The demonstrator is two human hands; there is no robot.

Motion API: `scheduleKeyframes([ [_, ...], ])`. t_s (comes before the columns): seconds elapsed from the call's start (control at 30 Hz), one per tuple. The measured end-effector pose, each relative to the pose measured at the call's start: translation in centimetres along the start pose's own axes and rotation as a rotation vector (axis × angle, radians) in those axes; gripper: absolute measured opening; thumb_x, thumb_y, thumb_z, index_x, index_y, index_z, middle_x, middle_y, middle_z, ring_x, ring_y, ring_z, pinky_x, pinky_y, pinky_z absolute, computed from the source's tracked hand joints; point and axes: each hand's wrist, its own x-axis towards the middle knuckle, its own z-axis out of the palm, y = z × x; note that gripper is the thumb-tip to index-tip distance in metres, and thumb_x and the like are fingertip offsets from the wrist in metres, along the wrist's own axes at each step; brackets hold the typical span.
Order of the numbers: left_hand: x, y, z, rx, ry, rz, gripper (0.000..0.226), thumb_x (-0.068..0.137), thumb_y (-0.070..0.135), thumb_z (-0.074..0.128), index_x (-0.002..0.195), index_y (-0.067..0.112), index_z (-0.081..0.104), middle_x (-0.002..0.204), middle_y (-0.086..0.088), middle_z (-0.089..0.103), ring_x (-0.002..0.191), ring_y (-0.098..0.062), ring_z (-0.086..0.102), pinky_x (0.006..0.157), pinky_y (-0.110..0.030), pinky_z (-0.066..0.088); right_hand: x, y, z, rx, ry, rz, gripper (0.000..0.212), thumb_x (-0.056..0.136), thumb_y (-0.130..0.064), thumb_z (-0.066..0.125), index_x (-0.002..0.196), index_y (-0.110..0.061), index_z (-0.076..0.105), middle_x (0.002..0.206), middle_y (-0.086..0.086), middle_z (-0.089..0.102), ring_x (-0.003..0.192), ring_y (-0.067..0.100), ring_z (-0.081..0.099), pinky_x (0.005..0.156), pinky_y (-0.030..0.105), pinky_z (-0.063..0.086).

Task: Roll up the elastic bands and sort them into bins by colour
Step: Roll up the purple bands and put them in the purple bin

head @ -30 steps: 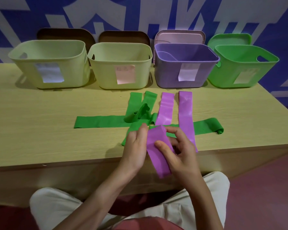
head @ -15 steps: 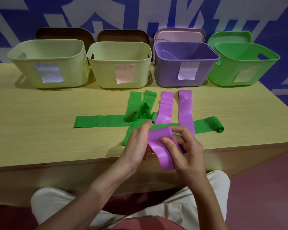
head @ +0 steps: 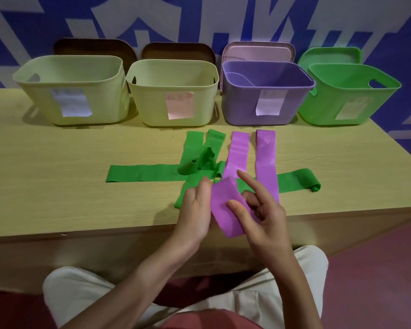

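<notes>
While both hands pinch it, the smooth purple band (head: 224, 210) folds flat

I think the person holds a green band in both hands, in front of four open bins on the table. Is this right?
Not quite: the head view shows the band held by the left hand and right hand is purple, not green. The green bands lie on the table. The four open bins are as you say.

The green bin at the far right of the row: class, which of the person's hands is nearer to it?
Right. The right hand lies nearer the green bin, below and left of it; the left hand sits further left.
</notes>
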Motion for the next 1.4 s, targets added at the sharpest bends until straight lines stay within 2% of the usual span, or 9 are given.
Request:
scheduleKeyframes([
  [0.2, -0.4, 0.6, -0.7, -0.177, -0.288, -0.233, 0.047, 0.101, 0.021, 0.025, 0.054, 0.02, 0.031, 0.039, 0.007, 0.019, 0.031, -0.005, 0.012, 0.041, -0.01, 0.012, -0.3, -0.3, -0.5, 0.013, -0.034, -0.062, 0.049, 0.091, -0.004, 0.058, 0.138, -0.012, 0.048, 0.058, -0.013, 0.037, 0.054, -0.001, 0.035, 0.054, 0.01, 0.03],
  [0.37, -0.5, 0.6, -1.1, -0.156, -0.377, -0.315, 0.05, 0.102, 0.029, 0.025, 0.053, 0.021, 0.028, 0.038, 0.007, 0.018, 0.033, -0.006, 0.01, 0.046, -0.017, 0.006, -0.3, 0.0, -0.5, 0.004, 0.007, 0.002, 0.028, 0.085, -0.014, 0.065, 0.111, -0.026, 0.06, 0.07, -0.005, 0.058, 0.065, 0.002, 0.052, 0.063, 0.014, 0.042],
  [0.57, -0.9, 1.0, -0.8, 0.088, -0.26, -0.122, 0.047, 0.103, 0.035, 0.027, 0.063, 0.017, 0.042, 0.034, 0.009, 0.034, 0.031, -0.004, 0.031, 0.037, -0.018, 0.027, -0.5, 0.3, -0.4, 0.03, 0.079, 0.08, 0.023, 0.08, -0.031, 0.071, 0.1, -0.023, 0.062, 0.083, 0.004, 0.069, 0.075, 0.015, 0.067, 0.068, 0.022, 0.052],
  [0.73, -0.9, -0.2, -0.5, 0.157, -0.211, 0.113, 0.074, 0.089, 0.062, 0.029, 0.071, -0.006, 0.054, 0.06, -0.022, 0.053, 0.059, -0.033, 0.051, 0.062, -0.044, 0.041, -0.2, 0.4, -0.3, 0.037, 0.1, 0.092, 0.023, 0.079, -0.029, 0.071, 0.099, -0.021, 0.063, 0.081, 0.009, 0.068, 0.077, 0.026, 0.066, 0.067, 0.033, 0.052],
  [0.8, -0.8, -0.5, -0.2, 0.073, -0.203, 0.106, 0.068, 0.094, 0.057, 0.033, 0.071, -0.001, 0.061, 0.066, -0.024, 0.06, 0.06, -0.03, 0.055, 0.061, -0.038, 0.043, -0.2, 0.3, 0.0, 0.069, 0.102, 0.102, 0.023, 0.079, -0.025, 0.072, 0.1, -0.02, 0.063, 0.084, 0.009, 0.069, 0.079, 0.025, 0.067, 0.069, 0.031, 0.053],
  [0.9, -0.8, -0.7, 0.3, -0.075, -0.125, 0.024, 0.054, 0.101, 0.036, 0.039, 0.057, 0.011, 0.056, 0.044, 0.001, 0.05, 0.043, -0.008, 0.047, 0.047, -0.021, 0.035, -0.1, 0.1, 0.4, 0.135, 0.108, 0.105, 0.024, 0.079, -0.03, 0.072, 0.1, -0.021, 0.064, 0.086, 0.01, 0.069, 0.08, 0.019, 0.067, 0.069, 0.028, 0.053],
  [1.07, -0.6, -0.3, 0.1, -0.146, -0.014, -0.123, 0.044, 0.098, 0.036, 0.041, 0.058, 0.018, 0.043, 0.042, 0.001, 0.034, 0.033, -0.009, 0.03, 0.037, -0.015, 0.021, 0.0, 0.1, 0.6, 0.172, 0.063, 0.088, 0.029, 0.077, -0.018, 0.073, 0.103, -0.023, 0.063, 0.084, 0.015, 0.065, 0.076, 0.014, 0.062, 0.07, 0.022, 0.052],
  [1.23, -0.5, 0.1, -0.5, -0.208, -0.141, -0.155, 0.041, 0.099, 0.029, 0.038, 0.059, 0.02, 0.035, 0.039, 0.005, 0.022, 0.031, -0.008, 0.018, 0.039, -0.014, 0.014, 0.2, 0.4, 0.2, 0.127, 0.033, 0.062, 0.037, 0.083, -0.017, 0.069, 0.118, -0.023, 0.06, 0.074, 0.0, 0.057, 0.071, 0.005, 0.054, 0.067, 0.018, 0.047],
  [1.4, -0.2, 0.7, -1.4, -0.009, -0.371, -0.169, 0.046, 0.101, 0.035, 0.034, 0.057, 0.021, 0.032, 0.041, 0.007, 0.02, 0.035, -0.009, 0.015, 0.04, -0.015, 0.013, 0.1, 0.3, -0.3, 0.144, 0.046, 0.105, 0.023, 0.079, -0.021, 0.071, 0.101, -0.021, 0.065, 0.086, -0.005, 0.071, 0.079, 0.003, 0.064, 0.071, 0.016, 0.049],
])
